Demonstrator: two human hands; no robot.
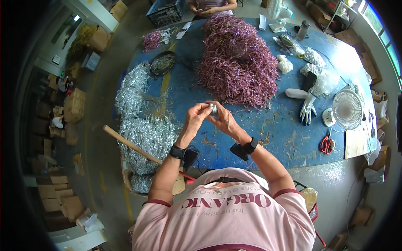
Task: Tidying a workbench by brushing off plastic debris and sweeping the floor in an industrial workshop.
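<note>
Over the near part of the blue table point(184, 90), my left hand point(197, 119) and my right hand point(227, 124) meet at the fingertips. Both are closed on a small silvery-white roll-like piece point(213, 109); fingers cover part of it, so its exact kind is not clear. Just beyond lies a large heap of pink tinsel strands point(238, 62). To the left of my left hand, silver tinsel bundles point(144, 134) spread along the table's edge and over a cardboard box below it. Each wrist carries a black strap with a dark block.
A wooden stick point(132, 144) slants across the silver tinsel beside my left forearm. Toward the right are a white glove point(308, 109), a small fan point(347, 109) and red-handled scissors point(327, 144). A dark round dish point(163, 63) stands far left. Another person point(212, 7) sits across the table.
</note>
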